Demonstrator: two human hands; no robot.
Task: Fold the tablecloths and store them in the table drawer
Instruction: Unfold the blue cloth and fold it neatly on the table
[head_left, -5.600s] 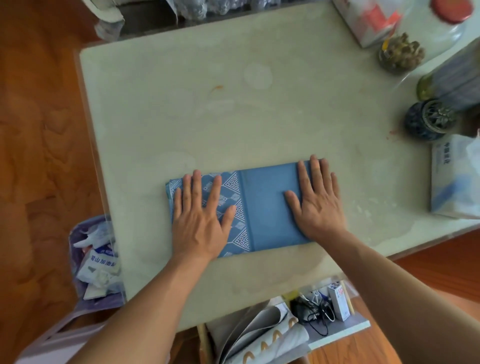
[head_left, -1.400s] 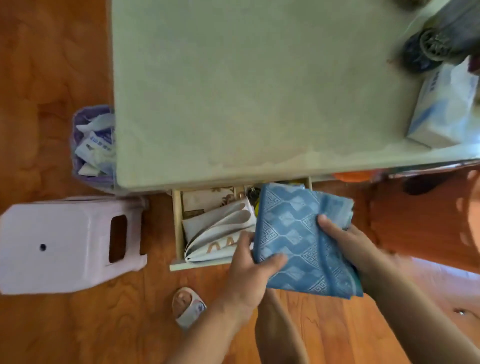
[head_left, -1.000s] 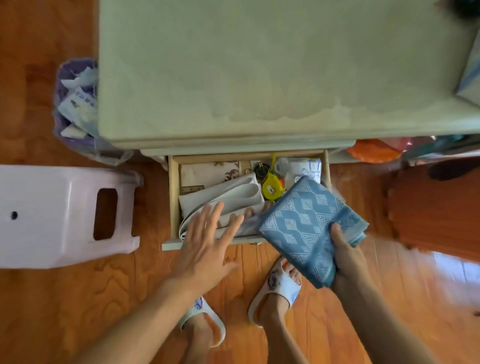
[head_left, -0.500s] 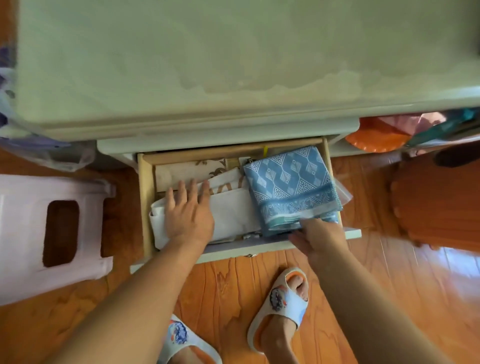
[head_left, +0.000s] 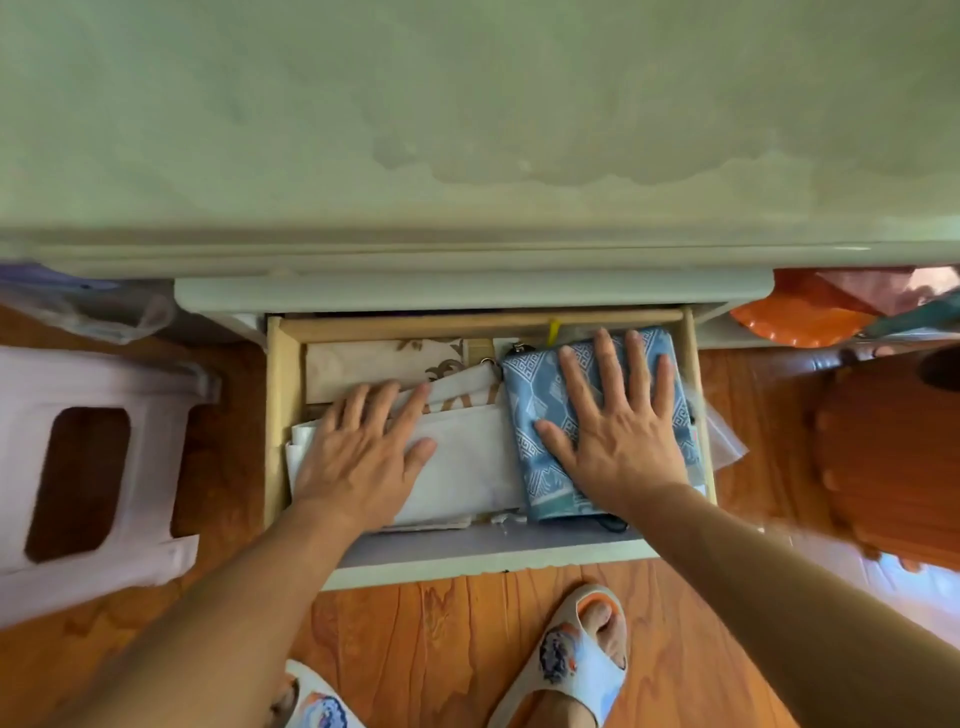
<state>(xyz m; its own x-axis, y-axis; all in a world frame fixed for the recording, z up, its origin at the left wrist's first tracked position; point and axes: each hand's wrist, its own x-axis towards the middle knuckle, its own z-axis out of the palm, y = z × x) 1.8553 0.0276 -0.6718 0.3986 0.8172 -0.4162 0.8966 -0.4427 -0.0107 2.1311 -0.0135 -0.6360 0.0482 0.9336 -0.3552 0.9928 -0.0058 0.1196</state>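
Both your hands lie flat with fingers spread, grasping nothing: your left hand (head_left: 358, 457) presses 1 white folded tablecloth (head_left: 462, 467), your right hand (head_left: 618, 431) presses 1 blue patterned tablecloth (head_left: 535, 395) just beside it, both inside the open drawer (head_left: 488, 553).

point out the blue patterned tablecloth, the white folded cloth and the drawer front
blue patterned tablecloth (head_left: 530, 415): head view, its left patterned part
white folded cloth (head_left: 467, 462): head view, its bare middle
drawer front (head_left: 488, 558): head view, its top edge
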